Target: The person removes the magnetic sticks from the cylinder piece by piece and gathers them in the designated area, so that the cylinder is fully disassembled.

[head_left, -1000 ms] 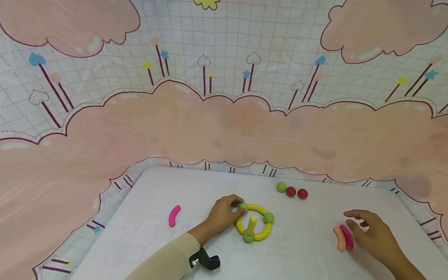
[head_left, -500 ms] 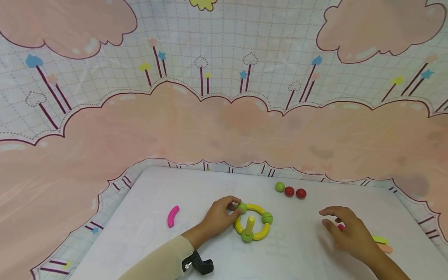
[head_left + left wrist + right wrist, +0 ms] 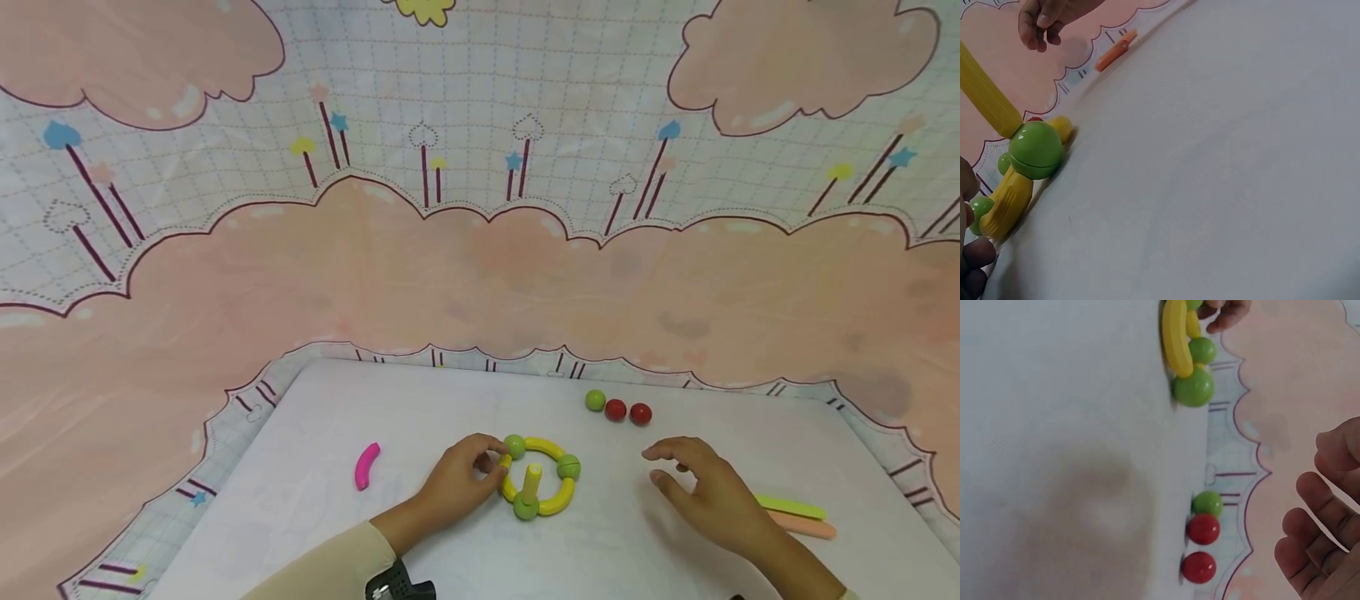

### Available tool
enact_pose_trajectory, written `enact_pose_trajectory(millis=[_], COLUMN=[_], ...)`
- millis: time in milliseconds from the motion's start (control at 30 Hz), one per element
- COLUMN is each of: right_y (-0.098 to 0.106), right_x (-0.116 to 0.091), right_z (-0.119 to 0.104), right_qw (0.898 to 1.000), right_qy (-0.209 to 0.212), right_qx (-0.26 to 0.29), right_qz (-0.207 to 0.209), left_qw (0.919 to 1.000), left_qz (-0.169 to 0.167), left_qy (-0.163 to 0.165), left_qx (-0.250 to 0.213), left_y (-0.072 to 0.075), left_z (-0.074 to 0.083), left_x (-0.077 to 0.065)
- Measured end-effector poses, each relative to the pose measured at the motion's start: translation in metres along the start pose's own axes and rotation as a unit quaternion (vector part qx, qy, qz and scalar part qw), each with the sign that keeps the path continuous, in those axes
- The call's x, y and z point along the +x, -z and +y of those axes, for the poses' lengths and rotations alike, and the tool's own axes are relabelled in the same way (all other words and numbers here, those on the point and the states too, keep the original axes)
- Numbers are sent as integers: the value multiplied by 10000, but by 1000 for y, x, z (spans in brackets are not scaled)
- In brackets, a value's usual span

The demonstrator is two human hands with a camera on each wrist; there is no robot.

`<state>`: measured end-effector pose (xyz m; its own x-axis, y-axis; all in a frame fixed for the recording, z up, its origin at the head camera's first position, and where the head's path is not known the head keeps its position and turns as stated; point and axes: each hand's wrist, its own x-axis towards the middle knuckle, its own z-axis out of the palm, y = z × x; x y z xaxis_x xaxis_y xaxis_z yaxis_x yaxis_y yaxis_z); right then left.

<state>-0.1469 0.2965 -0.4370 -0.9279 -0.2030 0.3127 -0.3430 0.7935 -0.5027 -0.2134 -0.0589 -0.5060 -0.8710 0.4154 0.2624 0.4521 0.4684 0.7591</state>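
Observation:
A toy ring of yellow curved pieces [image 3: 556,502] and green balls [image 3: 568,467] lies on the white table. One yellow peg [image 3: 532,479] stands upright on its nearest green ball [image 3: 1035,150]. My left hand [image 3: 461,479] is at the ring's left side, its thumb and index finger pinching the yellow curved piece there, beside a green ball. To the right, my right hand [image 3: 708,492] hovers over the table with fingers spread and loosely bent, holding nothing. Its palm side shows in the right wrist view, apart from the balls.
A green ball [image 3: 595,400] and two red balls [image 3: 616,409] sit in a row behind the ring. A pink curved piece [image 3: 367,467] lies at the left. Partly behind the right arm are a lime stick [image 3: 795,507] and a peach stick [image 3: 806,525].
My right hand has moved left toward the ring, now covering where the pink and peach curved pieces lay and exposing the two sticks. My left fingers have slid off the green ball onto the yellow piece.

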Motion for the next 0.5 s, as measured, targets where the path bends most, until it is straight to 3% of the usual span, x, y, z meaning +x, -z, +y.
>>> enact_pose_trajectory(millis=[167, 367, 500], right_y=[-3, -8, -12], right_x=[7, 15, 21], right_z=[-14, -32, -43], right_qw=[9996, 9981, 9960], right_qy=[129, 222, 134], right_qx=[65, 213, 327], right_qz=[-254, -541, -819], left_qw=[9998, 9989, 9977], left_qz=[-191, -361, -414], left_qy=[33, -272, -509], left_qx=[-97, -84, 183], left_y=[1, -2, -4], left_z=[3, 2, 2], left_x=[-7, -11, -12])
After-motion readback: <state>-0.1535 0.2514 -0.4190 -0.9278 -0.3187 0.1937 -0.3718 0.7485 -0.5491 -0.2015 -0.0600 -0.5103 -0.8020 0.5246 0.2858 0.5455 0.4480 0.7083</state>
